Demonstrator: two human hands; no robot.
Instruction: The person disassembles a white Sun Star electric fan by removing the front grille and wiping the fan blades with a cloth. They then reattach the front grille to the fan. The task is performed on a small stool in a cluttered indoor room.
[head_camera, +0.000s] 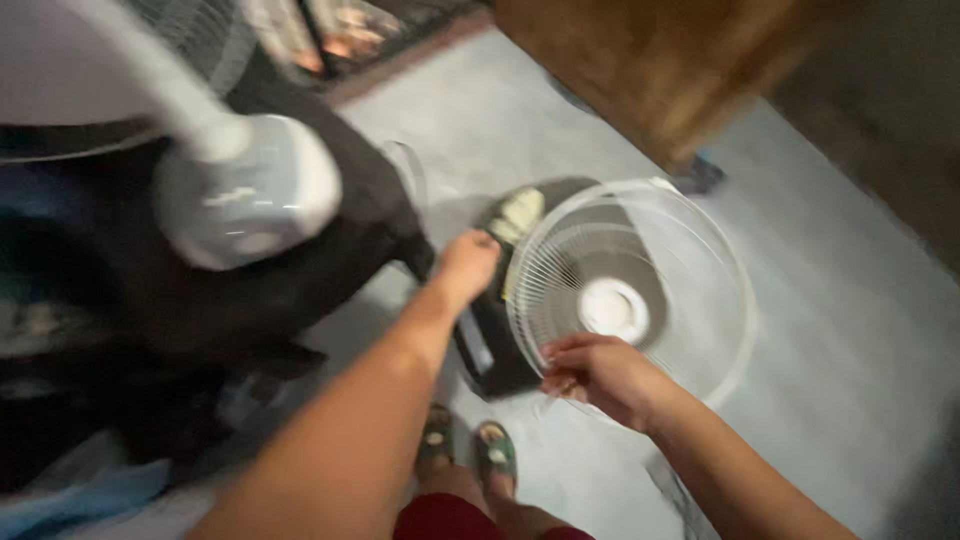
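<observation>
Head view: right hand (600, 378) gripping white fan grille (632, 300) rim; left hand (467, 265) closed on dark bag (495, 340).

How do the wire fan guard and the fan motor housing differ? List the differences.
The wire fan guard is an open round cage of thin spokes; the fan motor housing is a solid, rounded shell. The guard lies low over the grey floor, gripped at its rim by the right hand; the housing sits on a white pole, touched by neither hand. Both look white.
</observation>
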